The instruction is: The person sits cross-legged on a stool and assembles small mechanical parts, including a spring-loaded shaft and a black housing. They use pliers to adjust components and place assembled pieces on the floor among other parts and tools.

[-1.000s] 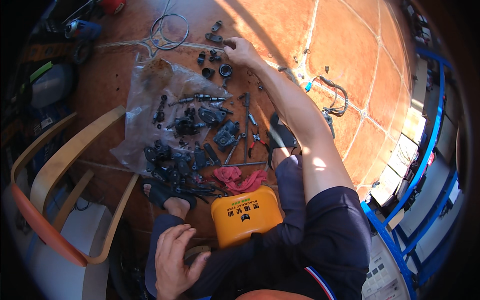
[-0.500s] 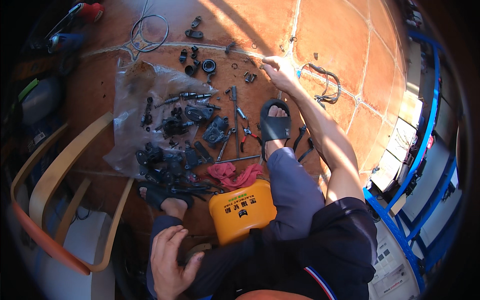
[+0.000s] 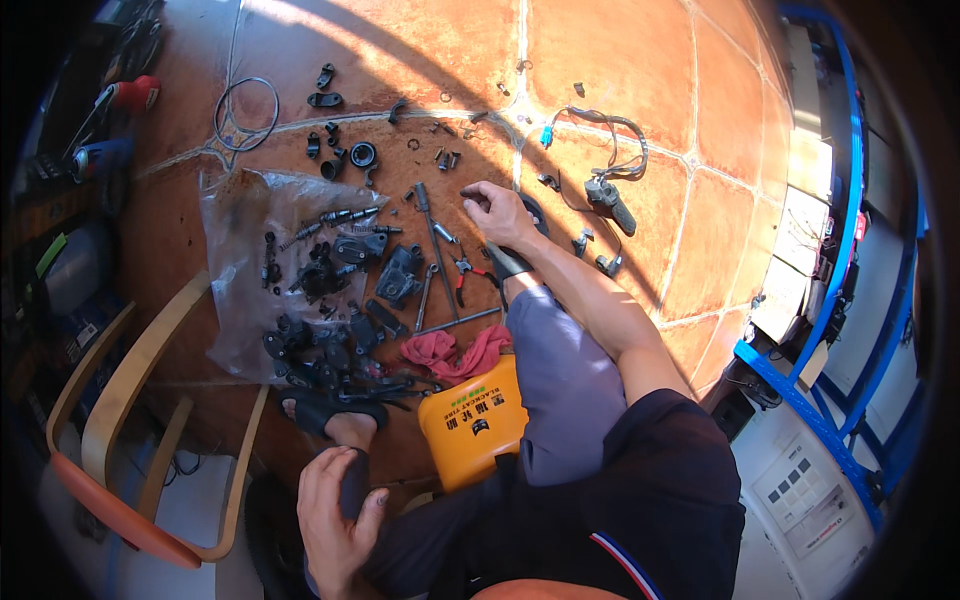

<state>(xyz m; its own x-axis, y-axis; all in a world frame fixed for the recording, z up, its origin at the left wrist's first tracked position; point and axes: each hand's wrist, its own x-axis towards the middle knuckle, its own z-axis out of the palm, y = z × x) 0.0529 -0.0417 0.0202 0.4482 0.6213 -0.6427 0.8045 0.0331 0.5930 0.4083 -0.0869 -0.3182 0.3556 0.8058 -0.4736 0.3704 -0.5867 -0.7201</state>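
Clear plastic makes a crinkly sheet [image 3: 225,310] on the tile floor [image 3: 620,45]. The right hand [image 3: 502,215] has just come back from the far tiles, and it now hangs to the right of the sheet. That seems to put it nearer the tools than the scattered little bits. Its fingers are curled, and I cannot tell if its grip has something tiny in it. The left hand [image 3: 335,520] rests closer to the person than the sheet does, with loose fingers and nothing in its grip.

The pliers [image 3: 463,267] lie to the right of the sheet, near the right hand. They have red handles, spread wide. A long, dark T-handle wrench [image 3: 432,232] lies between them and the sheet. By the sheet's right edge sits a chunky grey housing [image 3: 400,275], dull all over. On the sheet is a thin, coiled spring [image 3: 300,236].
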